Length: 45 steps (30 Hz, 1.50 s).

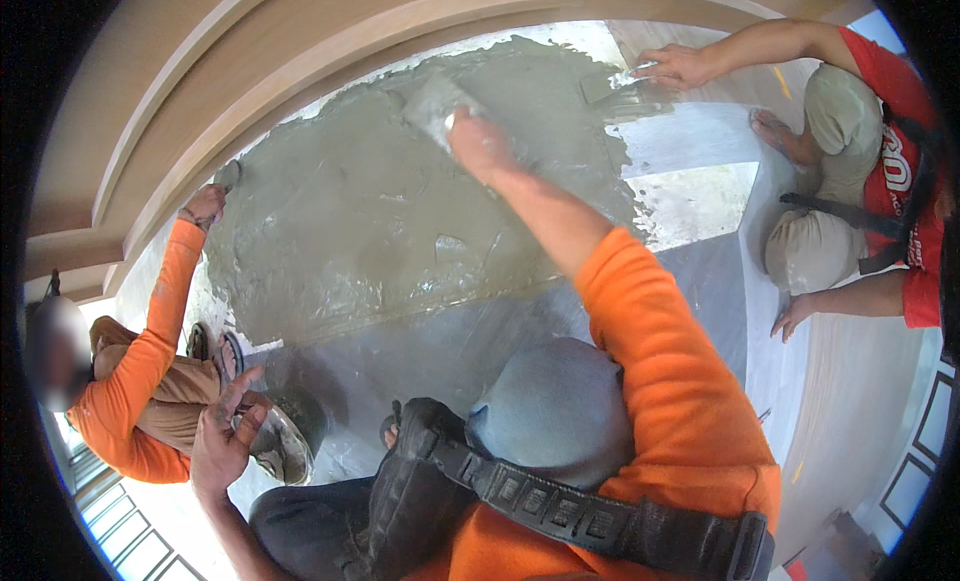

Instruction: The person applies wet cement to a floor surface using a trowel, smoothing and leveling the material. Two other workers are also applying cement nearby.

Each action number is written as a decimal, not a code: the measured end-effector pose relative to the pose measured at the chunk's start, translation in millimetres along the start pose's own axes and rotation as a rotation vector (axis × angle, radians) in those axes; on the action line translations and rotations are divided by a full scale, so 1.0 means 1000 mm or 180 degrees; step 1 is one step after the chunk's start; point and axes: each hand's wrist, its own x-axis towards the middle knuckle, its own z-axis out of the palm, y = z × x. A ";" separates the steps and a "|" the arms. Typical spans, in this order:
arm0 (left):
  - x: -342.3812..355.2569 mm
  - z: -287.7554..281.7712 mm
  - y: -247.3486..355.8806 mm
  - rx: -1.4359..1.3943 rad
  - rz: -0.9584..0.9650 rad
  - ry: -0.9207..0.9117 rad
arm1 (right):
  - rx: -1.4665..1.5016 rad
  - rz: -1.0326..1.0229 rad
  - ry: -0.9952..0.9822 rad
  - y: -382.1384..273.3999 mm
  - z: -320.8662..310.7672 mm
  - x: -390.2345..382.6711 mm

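My right hand (478, 146) is closed on the handle of a flat rectangular trowel (428, 103), which lies against a wide layer of wet grey mortar (340, 221) spread over the floor. Trowel and hand are slightly blurred. On the left, my left hand (225, 439) is raised with nothing visible in it, one finger stretched out and the thumb apart. Close beside it stands a dark bucket (308, 421) with grey smears on its rim; what is inside is mostly hidden.
A co-worker in orange (150, 351) squats at left, holding a small trowel (231, 173) at the mortar's edge. At right, a person in red (900, 181) works another trowel (600, 85). Curved wooden steps (240, 91) border the far side. My knee (550, 411) is near the mortar's near edge.
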 end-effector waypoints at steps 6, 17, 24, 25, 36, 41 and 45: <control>0.000 0.002 -0.004 -0.0145 -0.0262 -0.0083 | -0.0125 0.0330 0.0471 0.048 -0.042 0.047; 0.009 0.003 -0.006 -0.0131 -0.0173 -0.0154 | -0.0099 0.0887 0.0872 0.122 -0.076 0.070; 0.006 0.002 -0.005 -0.0041 -0.0091 -0.0071 | 0.0038 0.1127 0.0769 0.128 -0.081 0.068; 0.007 0.002 -0.005 -0.0038 -0.0037 -0.0075 | 0.0050 0.1173 0.0724 0.133 -0.080 0.069; 0.000 0.004 -0.007 -0.0095 0.0046 -0.0003 | 0.0189 0.0497 0.1153 0.091 -0.057 0.015; -0.010 -0.003 -0.009 -0.0196 -0.0039 -0.0024 | 0.0839 0.1033 0.0728 0.128 -0.116 0.042; -0.008 -0.003 -0.003 -0.0222 -0.0237 -0.0074 | 0.0798 0.1203 0.0657 0.147 -0.119 0.073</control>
